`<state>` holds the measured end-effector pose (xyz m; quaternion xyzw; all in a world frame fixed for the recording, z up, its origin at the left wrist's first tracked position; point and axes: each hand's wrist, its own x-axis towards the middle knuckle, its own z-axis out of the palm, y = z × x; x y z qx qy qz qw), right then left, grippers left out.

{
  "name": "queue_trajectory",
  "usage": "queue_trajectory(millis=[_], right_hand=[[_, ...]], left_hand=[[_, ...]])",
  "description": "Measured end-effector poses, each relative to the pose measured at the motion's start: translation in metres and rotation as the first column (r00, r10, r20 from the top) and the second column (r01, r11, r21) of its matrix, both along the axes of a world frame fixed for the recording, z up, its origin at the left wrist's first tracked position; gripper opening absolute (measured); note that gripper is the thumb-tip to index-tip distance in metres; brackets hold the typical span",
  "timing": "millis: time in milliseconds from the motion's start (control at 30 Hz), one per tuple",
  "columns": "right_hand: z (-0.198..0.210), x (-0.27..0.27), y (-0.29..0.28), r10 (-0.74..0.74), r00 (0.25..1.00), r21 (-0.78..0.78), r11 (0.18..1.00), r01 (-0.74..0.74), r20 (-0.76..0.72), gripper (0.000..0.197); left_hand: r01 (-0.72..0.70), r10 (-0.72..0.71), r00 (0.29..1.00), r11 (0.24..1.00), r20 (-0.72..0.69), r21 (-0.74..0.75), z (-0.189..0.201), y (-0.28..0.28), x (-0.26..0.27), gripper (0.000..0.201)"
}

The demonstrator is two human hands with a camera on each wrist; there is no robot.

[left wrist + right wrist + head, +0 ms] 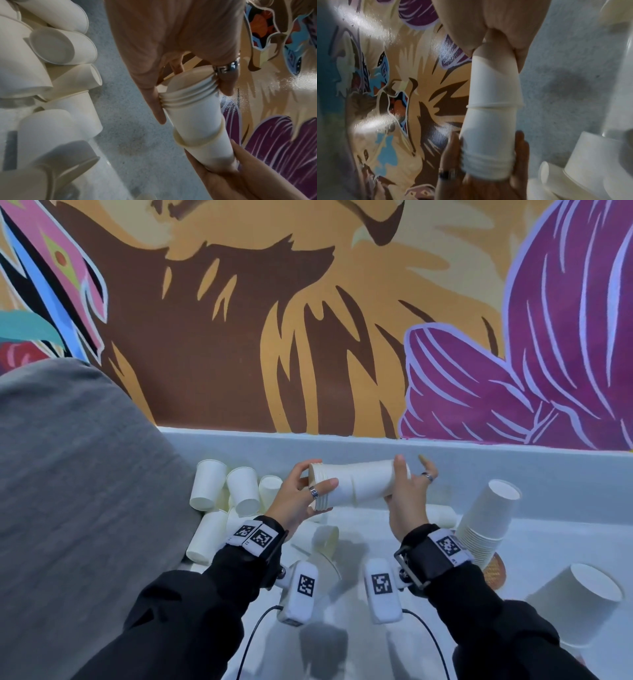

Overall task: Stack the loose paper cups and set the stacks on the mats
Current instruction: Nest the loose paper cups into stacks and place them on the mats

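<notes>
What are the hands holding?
Left hand: grips the rim end of the white paper cup stack.
Right hand: grips its other end.

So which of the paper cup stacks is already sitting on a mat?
The tall tilted stack of white paper cups at the right, its base on the orange round mat. The other, short stack is held sideways in the air by both hands.

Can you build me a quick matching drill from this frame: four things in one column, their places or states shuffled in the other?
Things:
1. held stack
2. tall stack
3. loose cups
4. single cup

States:
A. heaped beside the grey cushion
B. leaning, on an orange mat
C. horizontal between both hands
D. alone, upside down, near right

Pairs: 1-C, 2-B, 3-A, 4-D. The left hand grips the rims; the right hand grips the base.
</notes>
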<state>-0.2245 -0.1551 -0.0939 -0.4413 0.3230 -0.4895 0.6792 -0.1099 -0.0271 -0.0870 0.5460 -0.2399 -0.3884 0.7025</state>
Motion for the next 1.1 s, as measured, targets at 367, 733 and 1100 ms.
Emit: queue_trajectory(millis=[367,733,1100], right_hand=[[-0.050,-0.005,-0.029,-0.102,0.862,-0.064,0.995,0.080,-0.497,0.031],[-0.114,-0.032,-0.099,-0.129,0.159,-0.176,0.929,-0.327,-0.979,0.077],[-0.128,-0.024,-0.095,-0.453,-0.141,-0.270,0.723,-0.635,-0.880,0.082]], left_hand=[[-0.026,0.025,0.999,0.999,0.026,0.035,0.002,-0.004,0.009,0.043],[-0.073,0.072,0.997,0.995,0.016,0.072,-0.007,-0.005,0.021,0.043],[-0.097,0.097,0.995,0.990,0.013,0.101,-0.019,-0.003,0.027,0.046]])
